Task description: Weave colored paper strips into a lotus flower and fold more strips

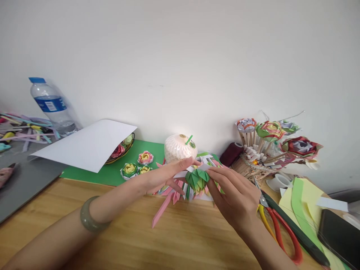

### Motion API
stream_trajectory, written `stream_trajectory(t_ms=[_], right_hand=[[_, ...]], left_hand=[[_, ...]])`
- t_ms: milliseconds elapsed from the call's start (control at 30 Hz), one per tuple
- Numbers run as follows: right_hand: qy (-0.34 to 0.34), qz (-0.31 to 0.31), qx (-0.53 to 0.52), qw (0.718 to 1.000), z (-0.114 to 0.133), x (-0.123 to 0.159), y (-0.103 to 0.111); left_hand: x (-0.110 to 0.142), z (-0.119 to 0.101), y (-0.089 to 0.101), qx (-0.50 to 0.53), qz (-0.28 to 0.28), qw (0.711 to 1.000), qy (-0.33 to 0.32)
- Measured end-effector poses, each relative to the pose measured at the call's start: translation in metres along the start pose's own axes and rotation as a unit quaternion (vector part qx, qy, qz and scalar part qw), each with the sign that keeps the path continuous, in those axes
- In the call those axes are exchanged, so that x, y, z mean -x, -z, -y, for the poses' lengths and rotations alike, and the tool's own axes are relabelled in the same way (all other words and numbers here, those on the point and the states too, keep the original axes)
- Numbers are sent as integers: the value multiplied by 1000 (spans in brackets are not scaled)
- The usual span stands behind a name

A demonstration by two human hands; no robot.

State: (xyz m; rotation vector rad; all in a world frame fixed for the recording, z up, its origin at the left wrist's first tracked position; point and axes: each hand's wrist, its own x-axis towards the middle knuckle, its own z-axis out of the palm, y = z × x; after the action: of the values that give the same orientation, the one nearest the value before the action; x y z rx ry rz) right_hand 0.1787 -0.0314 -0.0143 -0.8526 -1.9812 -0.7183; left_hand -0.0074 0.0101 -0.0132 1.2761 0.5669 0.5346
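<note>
A folded paper flower [197, 180], green outside with yellow-green folds below, is held up between my two hands. My right hand [236, 193] pinches its right side, with the thumb below and the fingers along the top. From the left, my left hand [165, 178] reaches to its other edge, where a white paper flap sticks out; some of its fingers are hidden or blurred. Under the hands lies a heap of folded paper strips in pink, white and green, and one pink strip [162, 213] points toward me.
Small paper flowers [145, 158] sit on a green sheet [92, 176] beside a white sheet [90, 144]. A foam-netted ball [177, 148] stands behind my hands. Rightward are scissors [284, 232], a thread spool [232, 153], stemmed paper flowers [270, 131] and a phone [339, 236]. A bottle [52, 107] stands far left.
</note>
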Motion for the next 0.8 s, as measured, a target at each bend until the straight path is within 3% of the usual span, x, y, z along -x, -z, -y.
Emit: stream_trajectory(t_ms=[167, 233, 400, 567, 667, 800], right_hand=[[47, 25, 27, 998, -3, 3, 3], [51, 48, 28, 997, -3, 4, 4], [-19, 57, -26, 998, -3, 3, 3], [-107, 63, -59, 991, 2, -1, -1], [-257, 94, -141, 952, 6, -6, 1], [-390, 206, -311, 842, 9, -12, 5]], left_hand=[[0, -6, -3, -97, -96, 988, -76], [-1, -7, -4, -94, -91, 987, -92], [-4, 0, -8, -38, -58, 988, -140], [-9, 7, -10, 10, -151, 976, -157], [-10, 7, -10, -36, -209, 955, -207], [-10, 9, -8, -78, -239, 935, -251]])
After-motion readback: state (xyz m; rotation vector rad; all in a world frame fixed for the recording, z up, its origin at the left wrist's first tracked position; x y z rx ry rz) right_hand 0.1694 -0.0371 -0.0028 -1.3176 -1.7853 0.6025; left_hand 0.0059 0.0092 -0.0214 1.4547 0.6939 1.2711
